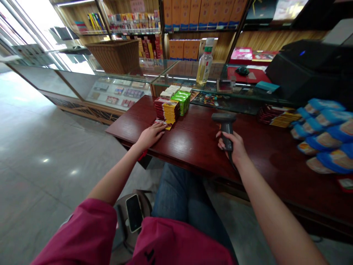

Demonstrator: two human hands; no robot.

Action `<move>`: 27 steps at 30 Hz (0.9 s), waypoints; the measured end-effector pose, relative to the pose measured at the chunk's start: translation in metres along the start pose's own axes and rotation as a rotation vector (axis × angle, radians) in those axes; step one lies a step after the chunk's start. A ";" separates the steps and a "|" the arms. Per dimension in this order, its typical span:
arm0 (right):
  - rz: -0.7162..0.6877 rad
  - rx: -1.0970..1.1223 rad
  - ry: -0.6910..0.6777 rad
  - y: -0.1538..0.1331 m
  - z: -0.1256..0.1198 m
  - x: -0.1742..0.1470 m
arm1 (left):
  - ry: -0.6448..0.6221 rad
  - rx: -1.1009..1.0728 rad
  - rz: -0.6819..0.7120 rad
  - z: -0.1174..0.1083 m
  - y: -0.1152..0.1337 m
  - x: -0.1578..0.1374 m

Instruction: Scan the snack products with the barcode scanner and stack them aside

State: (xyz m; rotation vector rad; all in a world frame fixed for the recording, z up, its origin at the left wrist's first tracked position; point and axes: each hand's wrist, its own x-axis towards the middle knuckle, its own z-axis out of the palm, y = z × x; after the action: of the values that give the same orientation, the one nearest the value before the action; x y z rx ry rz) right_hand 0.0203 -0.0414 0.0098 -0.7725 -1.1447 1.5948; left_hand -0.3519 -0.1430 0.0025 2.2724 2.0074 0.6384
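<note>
My right hand (234,146) is wrapped round the handle of a dark barcode scanner (226,129), holding it upright with its head above the desk. A cable runs down from the handle. On the left, my left hand (151,136) lies flat with fingers stretched out, the fingertips on a red-and-yellow packet (168,127) in front of a stack. That stack of red-and-yellow packets (167,109) stands close beyond the fingers. Beside it are green packets (182,101) and white-topped packs (171,90).
The brown desk (190,138) meets a glass display counter with a bottle (204,64) on top. More red-and-yellow packets (277,116) and blue-and-tan packages (327,129) are piled at right. A phone (134,212) lies on a stool at my left. A wicker basket (114,55) stands further back.
</note>
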 end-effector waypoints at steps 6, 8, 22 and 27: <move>-0.169 -0.042 0.118 -0.007 -0.029 0.001 | 0.110 -0.061 0.045 0.018 0.040 0.025; -0.222 -0.082 0.163 -0.016 -0.051 -0.003 | 0.073 -0.125 0.134 0.037 0.070 0.048; -0.309 -0.278 0.501 -0.043 -0.161 -0.022 | 0.031 -0.237 0.492 0.145 0.317 0.280; -0.325 -0.227 0.602 -0.041 -0.158 -0.017 | 0.044 -0.170 0.459 0.162 0.348 0.320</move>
State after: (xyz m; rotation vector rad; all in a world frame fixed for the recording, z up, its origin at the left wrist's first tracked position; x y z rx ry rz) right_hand 0.1795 -0.0068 -0.0084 -1.0624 -0.9463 0.8804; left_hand 0.0537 0.1464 0.0466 2.6405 1.3777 0.8532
